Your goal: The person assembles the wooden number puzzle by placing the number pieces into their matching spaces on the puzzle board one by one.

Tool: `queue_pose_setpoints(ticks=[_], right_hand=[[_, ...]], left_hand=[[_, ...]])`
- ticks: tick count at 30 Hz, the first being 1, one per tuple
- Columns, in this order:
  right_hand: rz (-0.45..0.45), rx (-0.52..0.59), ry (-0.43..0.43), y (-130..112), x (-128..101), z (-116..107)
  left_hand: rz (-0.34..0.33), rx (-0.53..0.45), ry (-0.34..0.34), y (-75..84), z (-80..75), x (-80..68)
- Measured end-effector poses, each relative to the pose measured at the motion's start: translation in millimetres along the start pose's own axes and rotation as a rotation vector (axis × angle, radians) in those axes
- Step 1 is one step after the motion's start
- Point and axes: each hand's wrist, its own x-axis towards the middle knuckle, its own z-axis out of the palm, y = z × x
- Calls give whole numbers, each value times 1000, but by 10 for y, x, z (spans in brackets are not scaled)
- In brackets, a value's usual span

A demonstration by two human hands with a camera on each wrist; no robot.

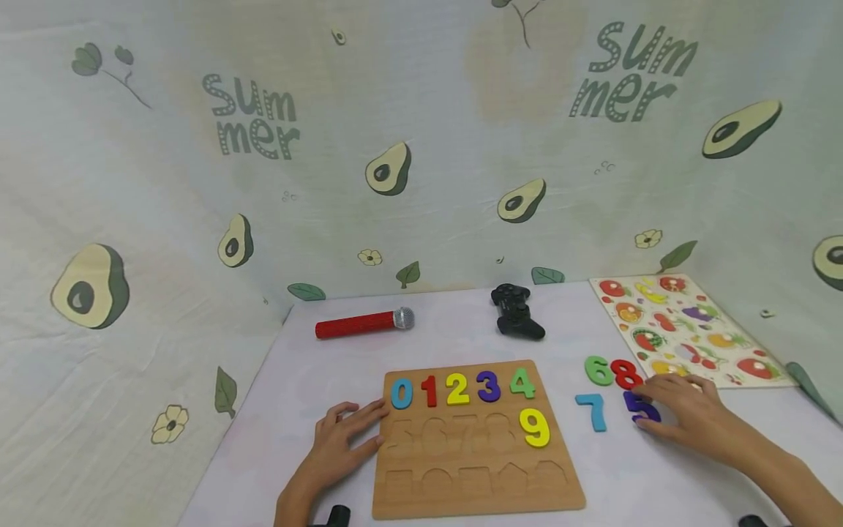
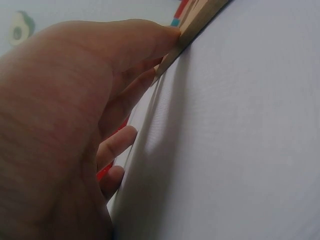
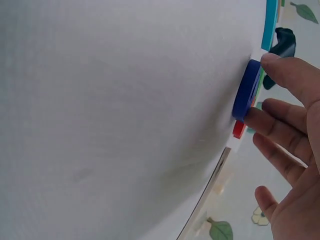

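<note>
Avocado-print cloth backs a white table (image 1: 283, 395). Wooden number board (image 1: 474, 476) sits front centre: 0 (image 1: 401, 393), 1 (image 1: 429, 391), 2 (image 1: 457, 389), 3 (image 1: 488, 386), 4 (image 1: 522, 383) fill the top row, 9 (image 1: 535, 427) is seated at the second row's right end. Slots for 5–8 are empty, and so is the bottom shape row. Loose to the board's right: 6 (image 1: 598, 370), 8 (image 1: 626, 374), 7 (image 1: 592, 411), and blue 5 (image 1: 637, 407). Right hand (image 1: 685, 410) has fingertips on the 5, thumb and fingers closing on its edges; it lies flat on the table, not lifted. Left hand (image 1: 339, 435) lies flat with fingers straight, pressing the board's left edge. Roughly six of ten digits placed, four left. Mic (image 1: 364, 323), gamepad (image 1: 516, 311), fruit puzzle (image 1: 685, 329) lie further back, untouched.
</note>
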Motion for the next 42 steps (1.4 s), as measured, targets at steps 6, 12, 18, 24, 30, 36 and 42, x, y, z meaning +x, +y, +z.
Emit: queue_pose_setpoints(ticks=[6, 12, 18, 24, 30, 36, 42], right_hand=[[9, -5, -6, -4, -32, 12], [11, 3, 14, 19, -87, 19], [33, 32, -22, 76, -91, 34], [35, 50, -31, 71, -71, 20], [19, 50, -35, 31, -41, -14], [-7, 29, -10, -27, -11, -31], [-33, 30, 11, -108, 23, -62]], left_hand=[[-15, -17, -9, 17, -16, -14], [-15, -29, 2, 25, -11, -10], [-29, -13, -4, 15, 2, -10], [-31, -21, -5, 15, 1, -7], [-28, -24, 0, 21, -4, -14], [-21, -26, 6, 9, 10, -9], [-32, -34, -17, -7, 14, 1]])
